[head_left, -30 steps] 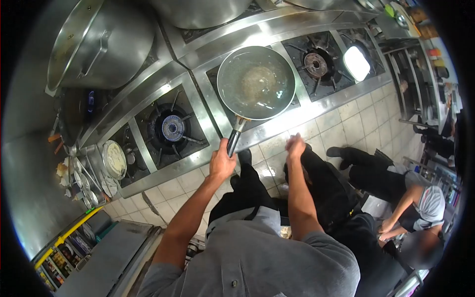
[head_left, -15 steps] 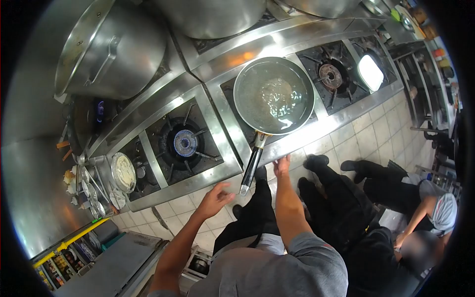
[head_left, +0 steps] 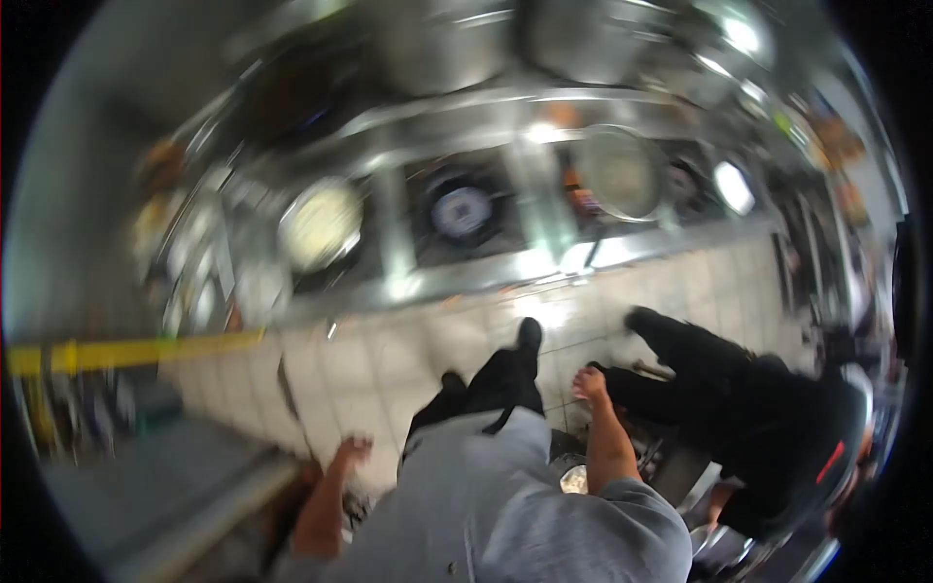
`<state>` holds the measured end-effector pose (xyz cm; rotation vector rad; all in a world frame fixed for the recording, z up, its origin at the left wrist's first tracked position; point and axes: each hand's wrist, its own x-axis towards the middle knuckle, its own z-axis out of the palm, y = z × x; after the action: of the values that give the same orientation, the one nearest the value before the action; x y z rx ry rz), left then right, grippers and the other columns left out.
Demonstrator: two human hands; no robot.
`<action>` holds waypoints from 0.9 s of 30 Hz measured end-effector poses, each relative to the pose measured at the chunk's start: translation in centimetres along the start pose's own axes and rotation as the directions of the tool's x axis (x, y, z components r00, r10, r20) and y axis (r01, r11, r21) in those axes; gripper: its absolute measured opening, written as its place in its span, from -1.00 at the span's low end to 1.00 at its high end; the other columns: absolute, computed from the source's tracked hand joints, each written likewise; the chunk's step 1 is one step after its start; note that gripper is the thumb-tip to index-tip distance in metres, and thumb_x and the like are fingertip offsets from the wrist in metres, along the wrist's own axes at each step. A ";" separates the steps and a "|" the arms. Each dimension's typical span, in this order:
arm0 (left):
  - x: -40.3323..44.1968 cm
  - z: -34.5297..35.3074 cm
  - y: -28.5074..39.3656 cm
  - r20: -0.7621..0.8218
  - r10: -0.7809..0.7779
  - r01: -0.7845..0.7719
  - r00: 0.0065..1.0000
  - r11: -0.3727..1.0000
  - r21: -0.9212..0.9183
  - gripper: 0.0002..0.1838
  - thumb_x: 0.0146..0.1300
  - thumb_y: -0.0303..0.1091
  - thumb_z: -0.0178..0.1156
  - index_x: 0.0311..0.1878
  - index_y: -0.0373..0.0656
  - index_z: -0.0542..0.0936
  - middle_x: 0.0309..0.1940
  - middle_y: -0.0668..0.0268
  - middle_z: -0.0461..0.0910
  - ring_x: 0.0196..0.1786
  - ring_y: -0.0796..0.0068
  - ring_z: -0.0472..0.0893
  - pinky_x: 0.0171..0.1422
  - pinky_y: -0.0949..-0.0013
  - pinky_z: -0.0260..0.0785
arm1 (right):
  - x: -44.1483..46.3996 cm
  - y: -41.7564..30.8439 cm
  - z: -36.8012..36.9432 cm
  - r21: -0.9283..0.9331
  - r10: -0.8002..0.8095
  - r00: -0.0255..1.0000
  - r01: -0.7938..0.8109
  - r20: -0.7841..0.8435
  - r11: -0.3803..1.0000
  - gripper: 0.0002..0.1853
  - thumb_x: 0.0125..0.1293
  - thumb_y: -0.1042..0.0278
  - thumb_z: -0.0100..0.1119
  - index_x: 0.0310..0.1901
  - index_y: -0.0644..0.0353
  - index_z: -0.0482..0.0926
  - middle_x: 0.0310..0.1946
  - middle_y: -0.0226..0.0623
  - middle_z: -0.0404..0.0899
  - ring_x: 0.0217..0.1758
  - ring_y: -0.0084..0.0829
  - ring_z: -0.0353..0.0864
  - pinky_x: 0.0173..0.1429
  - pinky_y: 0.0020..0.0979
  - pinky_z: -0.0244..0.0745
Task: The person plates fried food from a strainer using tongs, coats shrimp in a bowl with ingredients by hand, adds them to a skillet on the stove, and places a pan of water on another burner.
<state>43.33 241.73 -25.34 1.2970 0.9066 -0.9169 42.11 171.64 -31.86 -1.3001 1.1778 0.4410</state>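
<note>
The view is smeared by motion. My left hand [head_left: 355, 449] hangs low at my side, apart from the stove, its fingers loosely bent with no object visible in them. On the other side of my body, my right hand [head_left: 589, 383] is over the floor, fingers loose, and I see nothing held. Away from both hands, a frying pan [head_left: 620, 173] with clear liquid sits on the right part of the stove, its dark handle pointing toward the floor. A round pan of pale food [head_left: 323, 223] stands on the left, beside a burner [head_left: 461, 212].
Large metal pots [head_left: 437, 44] line the back of the stove. A white rectangular dish [head_left: 734, 188] is at its right end. Another person in black [head_left: 777, 428] stands close on my right. A grey counter [head_left: 146, 515] lies at lower left, near a yellow rail [head_left: 126, 352].
My view has turned and shifted left along the stove, and I stand farther from it. Both hands have drawn back from near the frying pan and its handle.
</note>
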 end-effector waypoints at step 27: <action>-4.7 -16.8 27.4 -0.114 0.710 -0.503 0.695 0.593 0.629 -0.47 0.19 -0.45 0.33 0.25 -0.15 0.46 -0.24 0.20 0.63 -0.23 0.40 0.66 -0.15 0.35 0.54 | -17.3 -21.9 80.0 -0.447 -0.557 0.413 0.891 0.721 0.082 -0.58 0.31 0.05 0.22 -0.19 0.36 0.56 -0.36 0.01 0.70 -0.29 -0.08 0.71 -0.13 -0.19 0.60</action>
<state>66.36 260.15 -11.79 2.1743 0.3564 -0.3676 86.29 242.78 -19.20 -2.3064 -0.3174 0.3996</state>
